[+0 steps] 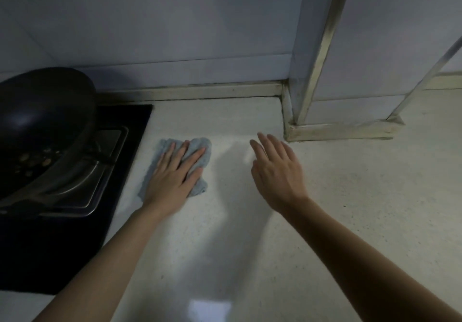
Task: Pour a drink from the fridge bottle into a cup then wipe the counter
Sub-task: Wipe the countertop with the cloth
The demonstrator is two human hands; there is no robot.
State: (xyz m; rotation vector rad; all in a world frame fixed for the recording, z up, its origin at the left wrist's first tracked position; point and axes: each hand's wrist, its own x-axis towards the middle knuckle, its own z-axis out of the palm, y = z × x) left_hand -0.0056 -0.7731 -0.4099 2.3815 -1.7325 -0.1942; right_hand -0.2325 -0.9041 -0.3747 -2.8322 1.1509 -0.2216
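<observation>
A blue-grey cloth (200,146) lies crumpled on the pale speckled counter (350,209), just right of the stove. My left hand (175,171) presses flat on top of the cloth, fingers spread, covering most of it. My right hand (277,169) hovers over the counter to the right of the cloth, fingers apart and holding nothing. No bottle or cup is in view.
A black wok (42,126) sits on the dark stove top (50,251) at the left. A tiled wall (175,34) runs along the back. A tiled column (350,59) with a raised base juts onto the counter at the back right.
</observation>
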